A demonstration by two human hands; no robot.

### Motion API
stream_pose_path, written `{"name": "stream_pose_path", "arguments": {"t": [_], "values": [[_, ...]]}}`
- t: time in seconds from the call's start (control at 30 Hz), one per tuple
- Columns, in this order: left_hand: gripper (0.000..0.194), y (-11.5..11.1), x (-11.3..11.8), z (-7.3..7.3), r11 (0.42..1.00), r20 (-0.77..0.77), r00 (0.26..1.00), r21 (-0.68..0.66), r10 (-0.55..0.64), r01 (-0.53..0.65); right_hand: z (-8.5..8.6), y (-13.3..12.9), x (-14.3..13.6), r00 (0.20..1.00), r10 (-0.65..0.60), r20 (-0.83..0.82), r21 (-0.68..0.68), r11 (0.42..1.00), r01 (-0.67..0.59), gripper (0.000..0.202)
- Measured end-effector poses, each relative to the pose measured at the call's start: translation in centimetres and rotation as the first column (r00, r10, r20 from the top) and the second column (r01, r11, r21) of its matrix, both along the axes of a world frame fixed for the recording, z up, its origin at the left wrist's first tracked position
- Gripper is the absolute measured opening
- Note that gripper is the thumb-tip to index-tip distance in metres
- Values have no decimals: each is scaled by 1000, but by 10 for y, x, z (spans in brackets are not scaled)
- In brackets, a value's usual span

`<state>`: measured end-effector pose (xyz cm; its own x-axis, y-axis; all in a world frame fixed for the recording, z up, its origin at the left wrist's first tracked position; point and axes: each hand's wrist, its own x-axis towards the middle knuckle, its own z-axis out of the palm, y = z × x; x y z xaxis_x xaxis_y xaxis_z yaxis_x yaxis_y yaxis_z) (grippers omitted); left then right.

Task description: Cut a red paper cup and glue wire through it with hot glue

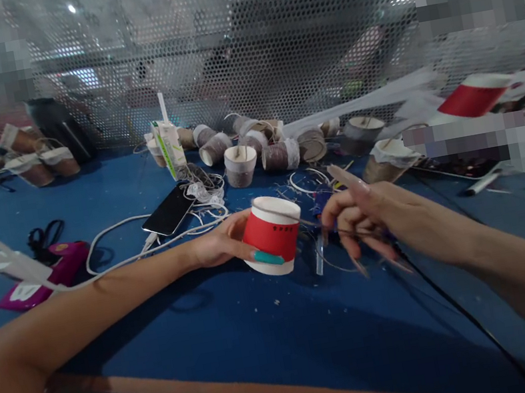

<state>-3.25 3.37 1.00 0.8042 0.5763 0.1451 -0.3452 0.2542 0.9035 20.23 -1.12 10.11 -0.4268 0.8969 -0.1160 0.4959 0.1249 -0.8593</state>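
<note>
A red and white paper cup (273, 239) is gripped by my left hand (229, 239), tilted slightly above the blue table. A thin brown cord (305, 221) runs from near the cup's rim to my right hand (368, 218), passing among its curled fingers, with the thumb raised apart. Motion smears these fingertips a little. Beneath and behind the right hand lies a blue tool (323, 203), mostly hidden, perhaps a glue gun; a clear stick (320, 255) shows near it. A black cable (460, 310) trails from under the hand toward the lower right.
Several cord-wrapped cups (280, 155) lie along a perforated metal screen (164, 44). A phone (168, 211), white cable (115, 226), drink carton (171, 146) and purple device (43, 276) are on the left. Another red cup (473, 95) sits at right. The table edge (215, 391) runs in front.
</note>
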Motion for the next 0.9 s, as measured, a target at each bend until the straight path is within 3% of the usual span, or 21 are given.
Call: {"name": "stream_pose_path", "arguments": {"t": [0.13,0.3,0.47,0.6,0.9], "values": [[61,-2,1,1,998,-31,999,57,30,-28,-13,7,3,997,-59,-39,-177,983,52,63],[60,-3,2,-1,995,-62,997,93,51,-45,-21,-3,-2,988,115,-99,-237,962,-136,64],[60,-3,3,-1,993,-82,995,111,60,-50,-24,-9,-6,973,189,-133,-88,976,-201,44],[63,-4,3,-1,992,-83,994,107,71,-62,-28,-10,-5,963,181,-200,114,981,-160,41],[62,-5,3,0,994,-71,995,87,69,-63,-39,-10,-1,914,75,-398,198,980,5,36]]}}
